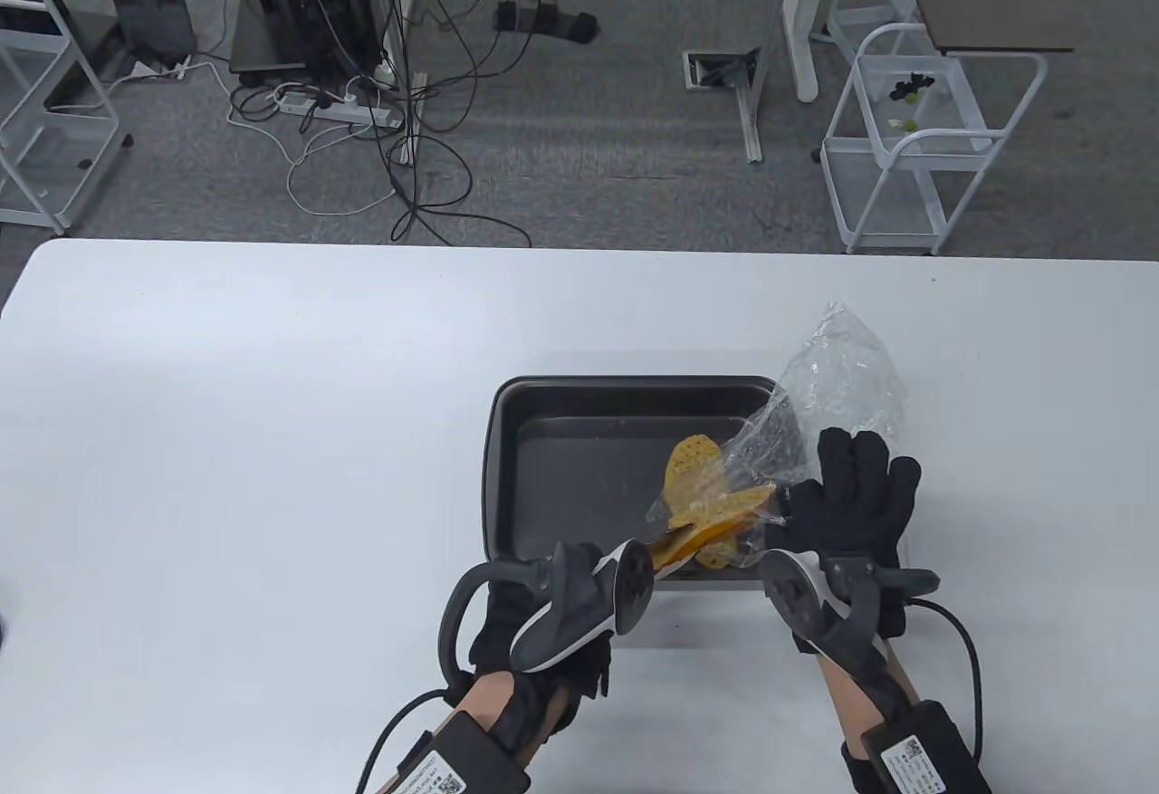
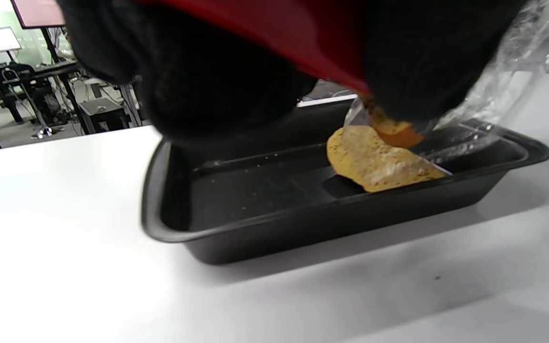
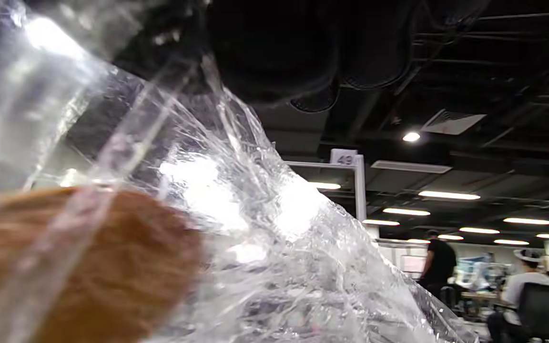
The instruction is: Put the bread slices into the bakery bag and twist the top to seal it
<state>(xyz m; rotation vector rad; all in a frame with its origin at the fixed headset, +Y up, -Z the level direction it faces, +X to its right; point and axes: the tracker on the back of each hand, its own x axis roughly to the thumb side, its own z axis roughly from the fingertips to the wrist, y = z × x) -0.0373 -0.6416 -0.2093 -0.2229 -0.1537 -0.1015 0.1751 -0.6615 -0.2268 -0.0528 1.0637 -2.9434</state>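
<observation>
Table view shows the bag (image 1: 838, 377), thin crinkly clear film, slanting over the dark tray's (image 1: 543, 396) right end with the right hand (image 1: 851, 495) behind its mouth, fingers fairly straight; whether the thumb pinches film I can't tell. The left hand (image 1: 543, 622) seems to pinch a bread slice (image 1: 693, 463) into the mouth. Bread looks light, crumbly: hold edges gently. A post sign reads "49" (image 3: 344, 158).

Open white table (image 1: 226, 432) left of the dark tray (image 1: 507, 468); crinkled bag (image 1: 842, 377) crowding its right.
</observation>
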